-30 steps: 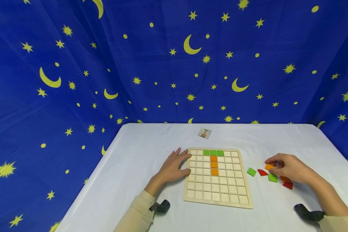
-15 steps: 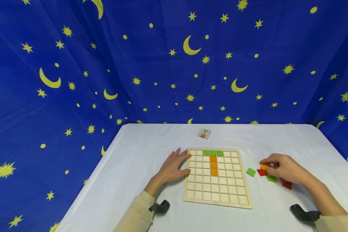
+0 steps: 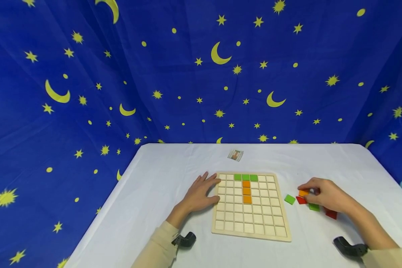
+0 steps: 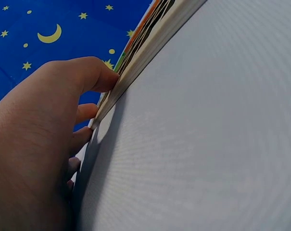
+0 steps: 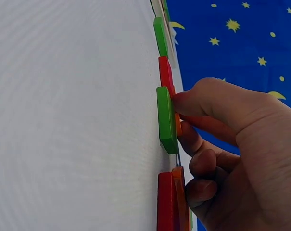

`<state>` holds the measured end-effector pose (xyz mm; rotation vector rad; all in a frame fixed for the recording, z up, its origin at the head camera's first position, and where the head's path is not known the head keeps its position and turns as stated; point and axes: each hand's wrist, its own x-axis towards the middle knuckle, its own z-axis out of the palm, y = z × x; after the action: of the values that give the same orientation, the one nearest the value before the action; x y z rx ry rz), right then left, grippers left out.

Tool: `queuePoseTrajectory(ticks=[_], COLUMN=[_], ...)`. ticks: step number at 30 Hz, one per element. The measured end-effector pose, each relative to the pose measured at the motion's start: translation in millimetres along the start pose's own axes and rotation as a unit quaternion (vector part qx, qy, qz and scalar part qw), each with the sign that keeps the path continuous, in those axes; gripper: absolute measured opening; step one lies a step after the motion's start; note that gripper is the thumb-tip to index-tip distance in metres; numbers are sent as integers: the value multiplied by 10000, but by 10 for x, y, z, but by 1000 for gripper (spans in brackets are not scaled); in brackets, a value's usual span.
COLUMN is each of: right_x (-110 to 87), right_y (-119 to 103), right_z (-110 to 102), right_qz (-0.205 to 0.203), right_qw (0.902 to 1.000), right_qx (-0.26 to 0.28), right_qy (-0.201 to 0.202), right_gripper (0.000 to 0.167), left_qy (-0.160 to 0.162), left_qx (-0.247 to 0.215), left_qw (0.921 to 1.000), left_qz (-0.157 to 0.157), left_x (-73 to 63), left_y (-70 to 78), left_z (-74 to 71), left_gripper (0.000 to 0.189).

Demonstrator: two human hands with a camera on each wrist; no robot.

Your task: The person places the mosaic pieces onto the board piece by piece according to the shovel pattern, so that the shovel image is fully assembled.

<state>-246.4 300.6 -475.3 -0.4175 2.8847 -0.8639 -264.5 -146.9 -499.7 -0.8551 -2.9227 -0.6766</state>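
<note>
A square wooden grid board [image 3: 251, 236] lies on the white table with green tiles [image 3: 246, 177] in its top row and a column of orange tiles [image 3: 246, 191] below them. My left hand [image 3: 199, 193] rests along the board's left side with fingers spread; in the left wrist view the thumb touches the board's edge [image 4: 135, 65]. To the right of the board, my right hand [image 3: 331, 195] pinches an orange tile [image 3: 303, 193] between thumb and fingers. Right beside this tile are a red piece [image 3: 300, 200] and a green tile [image 3: 313, 207], partly under the hand.
Another green tile [image 3: 289, 199] lies between the board and my right hand. A red piece [image 3: 331, 214] lies below the right hand, and an orange piece [image 5: 182, 192] shows behind it in the right wrist view. A small pattern card [image 3: 235, 155] lies beyond the board.
My right hand has shifted a little to the left with the orange tile, now up against the red piece. The left hand and the board have stayed in place.
</note>
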Motion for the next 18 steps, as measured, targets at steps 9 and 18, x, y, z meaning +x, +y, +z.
queuePoseTrajectory(ticks=[9,18], right_x=[8,-2], right_y=[-6,-1], right_z=[-5,-10], right_qz=[-81,-163], right_qw=[10000,9998], right_qx=[-22,-103], right_qy=[36,-93], right_gripper=[34,38], left_qy=[-23,37], left_qx=[40,-22], left_qw=[10000,10000], left_qz=[-54,-13], left_x=[-4,-16], left_y=[11,0], left_z=[-16,5], left_gripper=[65,65])
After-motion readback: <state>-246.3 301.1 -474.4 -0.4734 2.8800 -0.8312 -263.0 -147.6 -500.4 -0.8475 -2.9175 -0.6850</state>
